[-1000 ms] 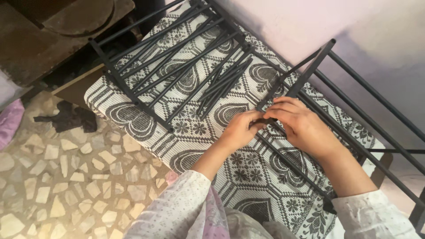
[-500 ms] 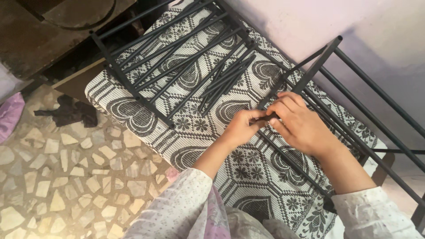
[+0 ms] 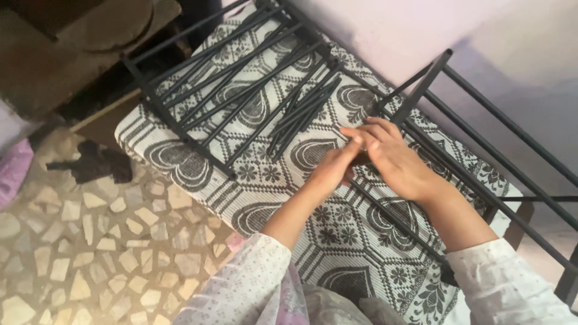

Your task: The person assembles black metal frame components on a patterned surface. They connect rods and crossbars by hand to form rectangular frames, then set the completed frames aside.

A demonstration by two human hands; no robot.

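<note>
1. Patterned black-and-white cloth (image 3: 265,180) over a low table, stone-chip floor (image 3: 90,241) to one side.
2. Left hand (image 3: 332,171) and right hand (image 3: 394,159) meeting on a dark metal frame bar (image 3: 391,222), fingers (image 3: 361,133) nearly straight and close together, grip unclear.
3. Loose black rods (image 3: 304,108) just beyond the fingertips, second frame (image 3: 174,123) farther off.

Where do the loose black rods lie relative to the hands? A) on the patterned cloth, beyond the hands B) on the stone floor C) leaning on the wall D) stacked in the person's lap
A: the loose black rods lie in a bundle on the patterned cloth, farther from the camera than the left hand and right hand.
</note>
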